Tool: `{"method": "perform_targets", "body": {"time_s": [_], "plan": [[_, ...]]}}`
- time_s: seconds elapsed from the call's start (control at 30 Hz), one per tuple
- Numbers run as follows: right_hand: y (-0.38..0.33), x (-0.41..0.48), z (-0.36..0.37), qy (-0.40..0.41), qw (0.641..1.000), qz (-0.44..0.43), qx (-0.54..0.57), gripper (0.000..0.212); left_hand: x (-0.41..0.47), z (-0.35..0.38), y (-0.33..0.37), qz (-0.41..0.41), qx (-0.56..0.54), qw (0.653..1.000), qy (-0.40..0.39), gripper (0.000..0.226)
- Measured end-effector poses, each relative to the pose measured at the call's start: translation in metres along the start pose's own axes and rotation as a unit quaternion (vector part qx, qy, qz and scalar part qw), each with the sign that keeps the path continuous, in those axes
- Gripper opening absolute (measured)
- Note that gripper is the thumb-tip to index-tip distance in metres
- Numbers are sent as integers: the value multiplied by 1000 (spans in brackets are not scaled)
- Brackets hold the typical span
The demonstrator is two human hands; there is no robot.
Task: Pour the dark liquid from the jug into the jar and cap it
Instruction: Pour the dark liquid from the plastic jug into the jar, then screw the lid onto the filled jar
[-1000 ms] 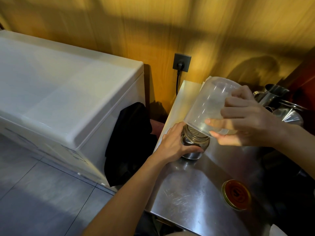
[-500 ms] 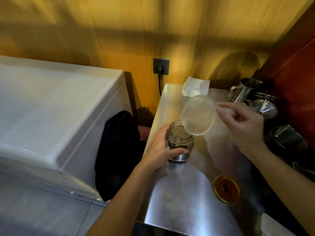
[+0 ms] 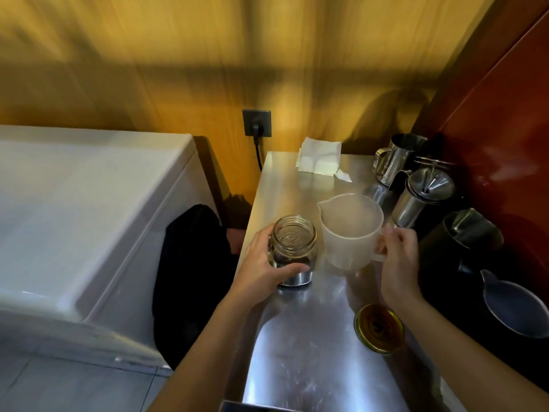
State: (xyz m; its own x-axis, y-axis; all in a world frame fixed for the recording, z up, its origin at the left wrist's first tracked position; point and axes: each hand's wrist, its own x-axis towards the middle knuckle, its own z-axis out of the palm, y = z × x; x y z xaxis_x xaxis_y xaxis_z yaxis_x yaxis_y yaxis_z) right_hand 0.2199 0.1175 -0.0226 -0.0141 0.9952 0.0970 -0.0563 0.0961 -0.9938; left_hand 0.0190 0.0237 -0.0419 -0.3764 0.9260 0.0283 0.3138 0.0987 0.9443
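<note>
Head view, stainless counter [image 3: 312,367], entries left to right.

White appliance [image 3: 89,218] stands off the counter's left edge, with a dark cloth [image 3: 193,278] hanging in the gap between. Neither is involved.

Left hand [image 3: 261,266]: curled around the near-left wall of the jar [image 3: 292,251], thumb lying across its lower front. The hold looks like bracing, keeping the glass from sliding on the slick steel. Forearm comes in from the lower left, wrist roughly straight. Jar is upright on the counter, mouth open, with dark liquid in its lower part; exact level is hard to read.

Jug [image 3: 350,233]: translucent, upright on the counter just right of the jar, spout turned toward the jar. It appears empty, so the pour is judged complete.

Right hand [image 3: 398,251]: fingers closed loosely on the jug's handle at its right side, palm facing left, forearm entering from the lower right. Whether it bears any weight cannot be told.

Lid [image 3: 378,327]: gold-rimmed, lying inside-up on the counter, near the right forearm and apart from the jar. Placement suits a right-hand pickup. Capping is not yet done.

Metal pitchers [image 3: 416,179] stand at far right.
</note>
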Motion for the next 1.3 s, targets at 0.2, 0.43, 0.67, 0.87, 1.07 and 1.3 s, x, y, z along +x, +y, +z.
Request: {"method": "perform_targets", "body": {"time_s": [0.2,0.43,0.67,0.87,1.07,1.3], "plan": [[12,-6,-7,20,998,23,-47,18,0,-1,1,-5,14,1000,-4,86],[11,-12,-15,-14,997,23,-72,20,-5,3,0,7,12,1000,-18,82],[14,-36,-36,-67,981,-5,-184,50,-13,10,5,62,4,998,-33,75],[25,-71,-56,-60,933,-24,-355,90,-17,15,1,58,0,998,-20,81],[47,-88,-69,-167,843,-80,-506,83,-17,15,-1,55,5,998,-27,84],[44,-87,-67,-201,821,-144,-514,61,-21,14,-1,47,21,998,-36,79]]}}
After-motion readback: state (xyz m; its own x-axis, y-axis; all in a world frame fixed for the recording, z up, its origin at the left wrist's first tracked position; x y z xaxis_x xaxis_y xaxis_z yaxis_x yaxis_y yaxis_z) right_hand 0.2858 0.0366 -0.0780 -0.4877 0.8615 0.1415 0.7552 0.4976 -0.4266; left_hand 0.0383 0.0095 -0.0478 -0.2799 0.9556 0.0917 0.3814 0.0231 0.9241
